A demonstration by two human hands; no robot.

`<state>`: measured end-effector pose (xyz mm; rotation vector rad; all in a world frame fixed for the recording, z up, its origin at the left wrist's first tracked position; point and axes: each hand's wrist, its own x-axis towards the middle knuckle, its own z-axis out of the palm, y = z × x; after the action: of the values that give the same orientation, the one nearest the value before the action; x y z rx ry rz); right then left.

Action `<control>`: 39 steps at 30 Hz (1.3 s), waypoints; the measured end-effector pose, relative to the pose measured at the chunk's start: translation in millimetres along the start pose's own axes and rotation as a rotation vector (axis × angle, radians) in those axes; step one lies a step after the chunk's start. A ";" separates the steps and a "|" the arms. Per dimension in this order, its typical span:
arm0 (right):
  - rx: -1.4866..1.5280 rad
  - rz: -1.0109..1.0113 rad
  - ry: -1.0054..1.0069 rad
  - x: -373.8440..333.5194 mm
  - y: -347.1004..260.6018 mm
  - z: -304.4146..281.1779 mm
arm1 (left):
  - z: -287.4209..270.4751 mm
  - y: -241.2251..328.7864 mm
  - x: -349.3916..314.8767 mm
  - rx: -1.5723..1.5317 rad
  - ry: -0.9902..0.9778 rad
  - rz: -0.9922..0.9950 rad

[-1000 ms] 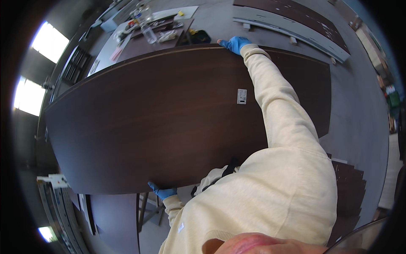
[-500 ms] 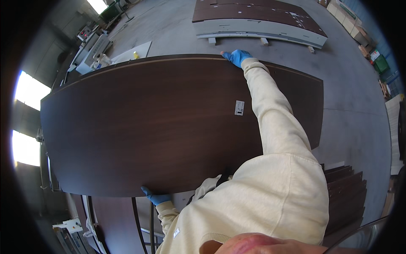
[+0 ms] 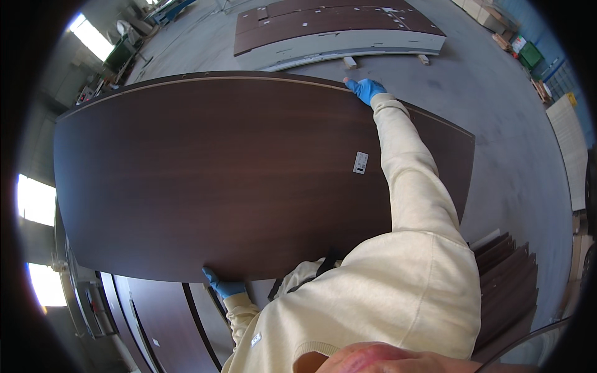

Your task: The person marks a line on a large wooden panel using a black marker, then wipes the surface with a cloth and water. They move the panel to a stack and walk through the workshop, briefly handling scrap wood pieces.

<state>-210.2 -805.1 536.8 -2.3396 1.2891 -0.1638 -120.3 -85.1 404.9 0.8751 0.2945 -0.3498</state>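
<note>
1. The left hand (image 3: 225, 286), in a blue glove, was at the near edge of the big dark brown board (image 3: 236, 180). One digit lay against its face; the others were hidden, though they seemed clamped on that edge.
2. The board spread from those fingers to the far hand, running well past both to either side.
3. Below and left of the left fingers lay a reddish-brown panel (image 3: 165, 317), apart from them.
4. A white label (image 3: 360, 163) sat on the board just nearer than the right fingers.
5. The right hand (image 3: 368, 90), also gloved, looked clamped on the far edge; its underside fingers could not be seen.
6. Beyond the right fingers, a pile of panels (image 3: 339, 31) stood on wooden blocks (image 3: 350, 63).
7. Over the last second that pile had slid leftward and the bottle-strewn bench had left view, while both holds stayed put: person and board had apparently turned right together.
</note>
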 end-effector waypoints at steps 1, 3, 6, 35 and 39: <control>0.003 -0.001 0.025 -10.2 6.2 -11.7 | 1.8 2.7 -4.1 0.002 -0.008 -0.004; -0.021 0.003 0.062 -33.6 23.2 -48.6 | 15.4 3.9 -32.0 -0.006 -0.021 -0.036; -0.014 0.072 0.110 -65.7 40.3 -98.8 | 44.5 17.2 -53.8 -0.010 -0.079 -0.057; 0.007 0.363 0.106 29.2 150.1 -195.8 | 256.4 -49.4 78.4 0.117 -0.340 -0.366; -0.018 0.384 0.041 84.7 151.6 -216.1 | 285.0 -72.2 85.6 0.139 -0.236 -0.324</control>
<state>-348.6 -1016.5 650.7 -2.0630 1.7352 -0.0763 -42.2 -367.2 494.6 0.9129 0.1935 -0.7761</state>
